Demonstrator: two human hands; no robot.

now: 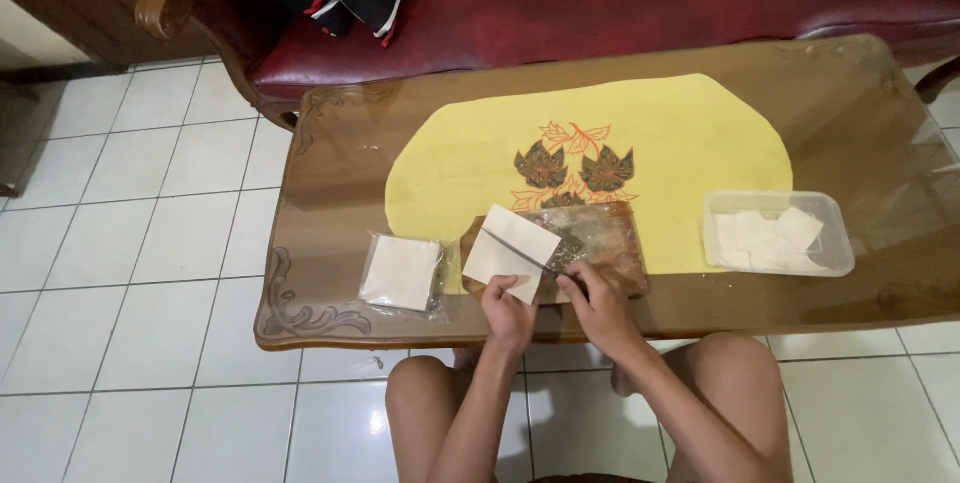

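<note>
While the glass-topped wooden surface (330, 153) fills most of the view, a yellow mat (680, 143) with a leaf pattern lies across its middle, and everything else is placed from that mat. On the mat's near edge sits a brown cutting board (615, 238). Off the mat's right end stands a clear plastic tray (838, 233) of cut white pieces. Off its left near corner lies a clear bag of white square sheets (402, 273). On the board's left end rests a white square sheet (510, 248), a knife blade (520, 251) laid across it, long axis running from upper left to lower right. Left hand (508, 313) fingers pinch the sheet's near edge; right hand (600, 305) fingers are closed around the knife handle.
</note>
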